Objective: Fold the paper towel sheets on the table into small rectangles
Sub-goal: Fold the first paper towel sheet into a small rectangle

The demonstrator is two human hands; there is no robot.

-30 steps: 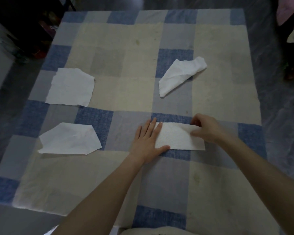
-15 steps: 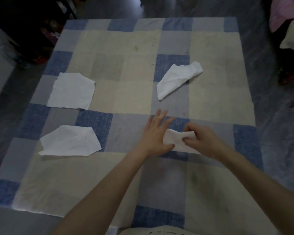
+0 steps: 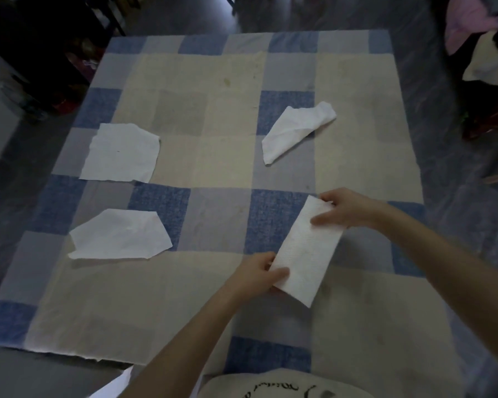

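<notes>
Strip [image 3: 306,251] has turned from lying crosswise to running 1-to-7 o'clock at table [image 3: 184,297] front-right. Left hand [image 3: 256,275] pinches its near end, right hand [image 3: 347,208] its far end. Judged: end-to-end fold next; three sheets untouched.

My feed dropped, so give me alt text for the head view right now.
Both hands hold one folded paper towel strip over a checked tablecloth: the left hand pinches its near end, the right hand its far end. Two flat sheets lie at left, a crumpled sheet beyond.
</notes>
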